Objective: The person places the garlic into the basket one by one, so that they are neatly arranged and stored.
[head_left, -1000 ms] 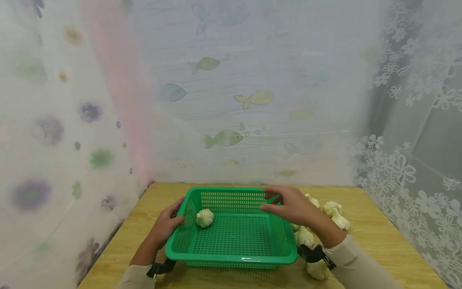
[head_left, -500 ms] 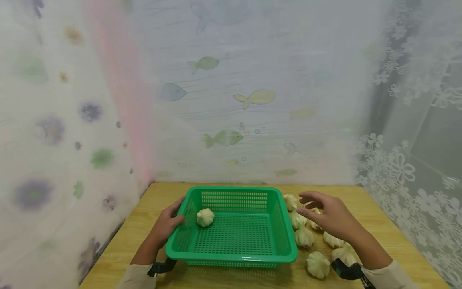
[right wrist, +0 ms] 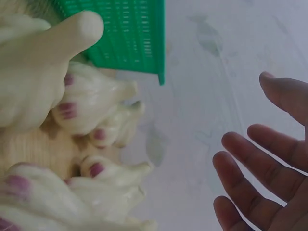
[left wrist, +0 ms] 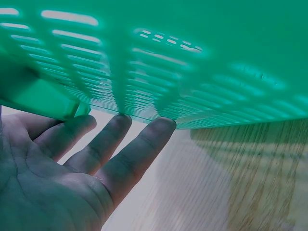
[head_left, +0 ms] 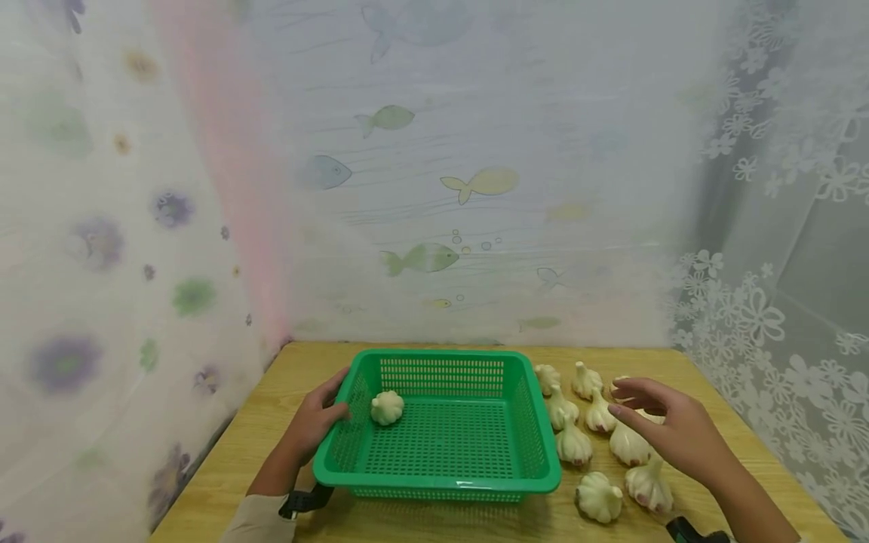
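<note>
A green plastic basket (head_left: 437, 483) with slotted walls stands on the table, one garlic bulb (head_left: 387, 407) lying inside near its left wall. My left hand (head_left: 314, 419) holds the basket's left side, thumb over the rim; in the left wrist view its fingers (left wrist: 139, 144) touch the outer wall. Over the garlic bulbs to the right of the basket, my right hand (head_left: 672, 426) hovers with spread, slightly bent fingers and nothing in them. It overlaps a bulb (head_left: 630, 445) in the head view. The right wrist view shows the bulbs (right wrist: 91, 101) left of the hand.
Several garlic bulbs lie right of the basket, including one (head_left: 599, 498) at the front and one (head_left: 545, 378) close by the far right corner. A patterned curtain (head_left: 475, 226) hangs behind the wooden table (head_left: 231, 467), with more curtain at both sides.
My right hand has moved right, from above the basket's right rim to over the garlic bulbs, uncovering several of them. The left hand, the basket and the bulb inside stay in place.
</note>
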Tool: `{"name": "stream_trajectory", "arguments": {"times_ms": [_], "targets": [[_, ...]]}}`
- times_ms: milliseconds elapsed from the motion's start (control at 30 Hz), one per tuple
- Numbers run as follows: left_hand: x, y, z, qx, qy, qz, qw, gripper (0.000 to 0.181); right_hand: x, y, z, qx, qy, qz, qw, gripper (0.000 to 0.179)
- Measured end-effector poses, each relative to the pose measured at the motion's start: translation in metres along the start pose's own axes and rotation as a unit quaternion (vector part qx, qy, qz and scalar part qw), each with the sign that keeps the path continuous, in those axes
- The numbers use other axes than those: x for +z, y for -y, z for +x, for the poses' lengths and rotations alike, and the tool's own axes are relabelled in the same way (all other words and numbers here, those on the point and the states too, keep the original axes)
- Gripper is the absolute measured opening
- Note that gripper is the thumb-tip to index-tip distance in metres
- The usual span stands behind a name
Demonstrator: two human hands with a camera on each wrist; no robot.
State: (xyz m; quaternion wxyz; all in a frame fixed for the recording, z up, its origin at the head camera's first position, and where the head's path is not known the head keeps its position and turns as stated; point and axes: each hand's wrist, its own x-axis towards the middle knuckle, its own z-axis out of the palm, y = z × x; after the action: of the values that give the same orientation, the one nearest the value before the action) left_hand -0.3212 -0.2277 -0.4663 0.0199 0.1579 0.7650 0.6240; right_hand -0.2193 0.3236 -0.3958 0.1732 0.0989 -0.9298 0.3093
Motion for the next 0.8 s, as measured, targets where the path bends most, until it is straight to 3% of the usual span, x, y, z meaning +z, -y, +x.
{"name": "stream_trajectory", "arguments": {"times_ms": [300, 400, 567, 667, 700, 800], "targets": [[0.001, 0.000, 0.000, 0.002, 0.000, 0.002, 1.0000, 0.086, -0.005, -0.029, -0.019, 0.058, 0.038, 0.099, 0.9926, 0.042], [0.001, 0.000, 0.000, 0.003, -0.001, 0.000, 1.0000, 0.086, -0.006, -0.041, -0.024, 0.057, 0.054, 0.147, 0.9860, 0.043], [0.001, -0.001, 0.000, 0.004, -0.003, 0.002, 1.0000, 0.086, -0.006, -0.064, -0.032, 0.039, 0.087, 0.238, 0.9667, 0.044], [0.001, -0.001, -0.001, 0.003, -0.005, 0.001, 1.0000, 0.086, -0.005, -0.080, -0.036, 0.015, 0.114, 0.304, 0.9458, 0.044], [0.001, -0.002, -0.001, 0.002, -0.006, 0.002, 1.0000, 0.086, -0.004, -0.087, -0.037, 0.000, 0.127, 0.338, 0.9325, 0.044], [0.001, -0.002, -0.003, -0.002, -0.007, 0.003, 1.0000, 0.086, -0.002, -0.105, -0.041, -0.023, 0.176, 0.443, 0.8789, 0.046]]}}
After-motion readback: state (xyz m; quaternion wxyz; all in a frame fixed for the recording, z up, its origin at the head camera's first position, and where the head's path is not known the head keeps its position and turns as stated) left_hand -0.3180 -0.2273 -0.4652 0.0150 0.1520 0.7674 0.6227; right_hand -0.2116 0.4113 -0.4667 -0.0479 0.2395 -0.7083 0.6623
